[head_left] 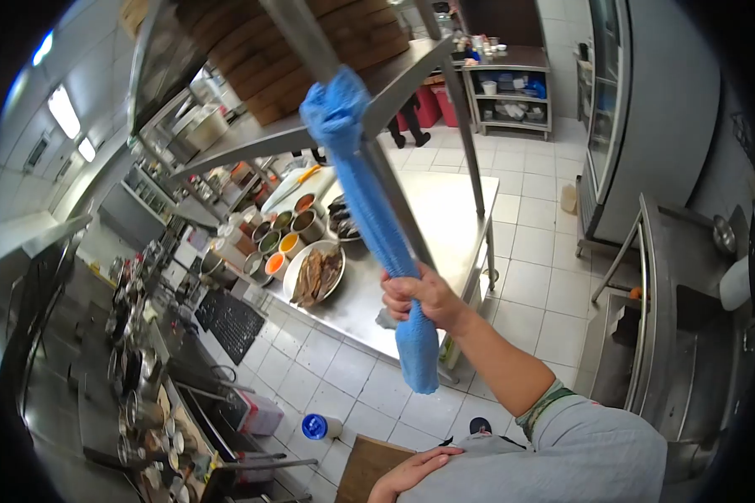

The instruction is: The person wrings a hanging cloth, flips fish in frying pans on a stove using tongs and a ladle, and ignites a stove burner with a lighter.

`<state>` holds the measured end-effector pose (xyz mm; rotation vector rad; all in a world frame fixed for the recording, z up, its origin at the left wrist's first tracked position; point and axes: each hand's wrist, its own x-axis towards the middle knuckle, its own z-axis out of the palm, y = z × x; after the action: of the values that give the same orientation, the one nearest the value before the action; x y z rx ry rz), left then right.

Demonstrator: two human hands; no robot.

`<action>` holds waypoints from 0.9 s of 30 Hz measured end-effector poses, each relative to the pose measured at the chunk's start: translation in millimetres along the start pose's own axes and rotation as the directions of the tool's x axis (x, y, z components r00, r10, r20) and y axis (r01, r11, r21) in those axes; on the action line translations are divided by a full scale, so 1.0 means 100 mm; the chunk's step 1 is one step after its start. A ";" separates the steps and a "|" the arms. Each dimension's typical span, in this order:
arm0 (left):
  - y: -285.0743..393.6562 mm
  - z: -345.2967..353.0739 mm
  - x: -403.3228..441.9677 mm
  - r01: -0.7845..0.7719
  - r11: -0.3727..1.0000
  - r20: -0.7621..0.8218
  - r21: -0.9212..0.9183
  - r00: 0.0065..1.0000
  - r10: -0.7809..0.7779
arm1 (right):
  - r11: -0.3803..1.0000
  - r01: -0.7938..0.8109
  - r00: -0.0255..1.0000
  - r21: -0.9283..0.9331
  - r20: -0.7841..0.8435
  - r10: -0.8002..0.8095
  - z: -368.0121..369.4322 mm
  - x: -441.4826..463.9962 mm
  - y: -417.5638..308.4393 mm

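Observation:
My right hand [424,298] is closed around the lower part of a long blue cloth [377,218]. The cloth's upper end is bunched in a knot against the metal post of a shelf, and its lower end hangs below my fist. My left hand [415,474] lies flat on my grey shirt at the bottom of the view, fingers stretched out. Just beyond the cloth stands a steel table [369,310]. On it, left of my right hand, sits a white plate [337,283] with long brown pieces of food.
Several metal pots of sauces [289,243] stand beyond the plate, near a knife [309,173] with an orange handle. Round wooden steamers [302,50] fill the shelf overhead. A blue-lidded container [316,427] is on the tiled floor. A fridge [646,126] stands at right; another person's legs show behind.

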<state>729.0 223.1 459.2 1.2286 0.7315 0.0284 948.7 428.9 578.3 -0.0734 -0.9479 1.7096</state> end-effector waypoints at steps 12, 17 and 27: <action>0.69 0.13 0.17 0.225 0.974 -0.173 0.031 0.961 -0.217 | 0.989 0.083 0.996 -0.119 0.036 -0.079 -0.50 0.34 -0.03; 0.85 0.13 0.35 0.250 0.951 -0.103 0.181 0.967 -0.235 | 0.976 0.160 0.985 -0.146 0.085 -0.149 -0.62 0.32 0.13; 0.92 0.27 1.29 -0.012 0.828 0.477 0.560 0.822 -0.311 | 0.966 0.126 0.992 -0.224 0.045 -0.119 -0.77 -0.09 0.02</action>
<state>875.7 285.3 478.8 1.6104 0.3195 -0.7011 989.1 463.4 521.5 -0.1355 -1.1451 1.4879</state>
